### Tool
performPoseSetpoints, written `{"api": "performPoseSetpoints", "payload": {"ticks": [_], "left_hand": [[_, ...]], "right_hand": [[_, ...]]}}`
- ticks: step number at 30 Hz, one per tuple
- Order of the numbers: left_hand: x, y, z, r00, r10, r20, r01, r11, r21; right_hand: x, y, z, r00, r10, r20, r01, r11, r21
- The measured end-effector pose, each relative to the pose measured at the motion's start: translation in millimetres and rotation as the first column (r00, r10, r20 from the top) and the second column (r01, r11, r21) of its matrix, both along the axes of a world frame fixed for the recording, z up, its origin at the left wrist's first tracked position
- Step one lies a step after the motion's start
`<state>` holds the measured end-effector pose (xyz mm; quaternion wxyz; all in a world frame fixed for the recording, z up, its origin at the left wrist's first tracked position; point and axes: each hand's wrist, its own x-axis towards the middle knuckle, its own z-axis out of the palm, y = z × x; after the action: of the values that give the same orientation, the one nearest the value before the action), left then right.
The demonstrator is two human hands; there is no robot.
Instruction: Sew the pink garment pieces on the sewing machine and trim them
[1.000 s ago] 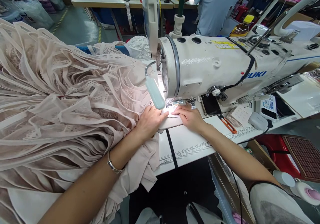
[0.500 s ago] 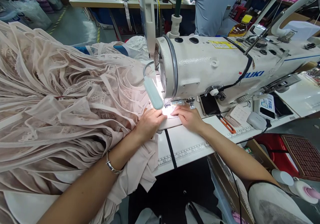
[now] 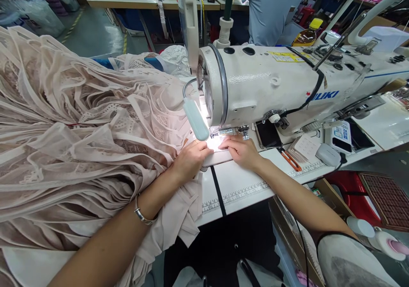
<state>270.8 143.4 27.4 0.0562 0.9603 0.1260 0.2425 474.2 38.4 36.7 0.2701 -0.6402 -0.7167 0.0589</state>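
Head view: pale fabric [image 3: 215, 143] between left hand [image 3: 191, 159] and right hand [image 3: 243, 151]; both half-curled, grip unclear.

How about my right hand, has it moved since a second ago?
No, not noticeably: against the sewing machine, your right hand sits in about the same place, with no clear shift either way.
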Motion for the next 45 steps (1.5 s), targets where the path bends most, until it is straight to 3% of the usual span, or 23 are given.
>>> {"api": "performPoseSetpoints", "payload": {"ticks": [9, 16, 24, 29, 36, 45], "left_hand": [[-7.8, -1.6, 0.3, 0.998, -0.028, -0.063, 0.024, 0.998, -0.064], [-10.5, 3.3, -4.0, 0.983, -0.028, -0.180, 0.009, 0.994, -0.106], [-7.5, 2.6, 5.1, 0.976, -0.009, -0.220, -0.023, 0.989, -0.144], [-5.2, 1.4, 9.0, 0.968, 0.038, -0.247, -0.081, 0.983, -0.166], [0.0, -1.3, 10.4, 0.953, 0.110, -0.283, -0.132, 0.989, -0.060], [2.6, -2.8, 12.3, 0.973, 0.146, -0.181, -0.138, 0.989, 0.054]], "right_hand": [[6.2, -2.5, 6.8, 0.964, 0.255, 0.075, -0.255, 0.967, -0.004], [4.1, -2.3, 0.8, 0.957, 0.175, 0.231, -0.182, 0.983, 0.010], [7.4, -0.6, 1.9, 0.937, 0.262, 0.232, -0.276, 0.961, 0.028], [3.2, -0.8, 2.8, 0.946, 0.197, 0.259, -0.202, 0.979, -0.005], [-7.0, -0.1, 11.1, 0.946, 0.127, 0.298, -0.093, 0.987, -0.128], [-14.8, 3.8, 14.2, 0.924, 0.107, 0.368, -0.040, 0.982, -0.183]]}}
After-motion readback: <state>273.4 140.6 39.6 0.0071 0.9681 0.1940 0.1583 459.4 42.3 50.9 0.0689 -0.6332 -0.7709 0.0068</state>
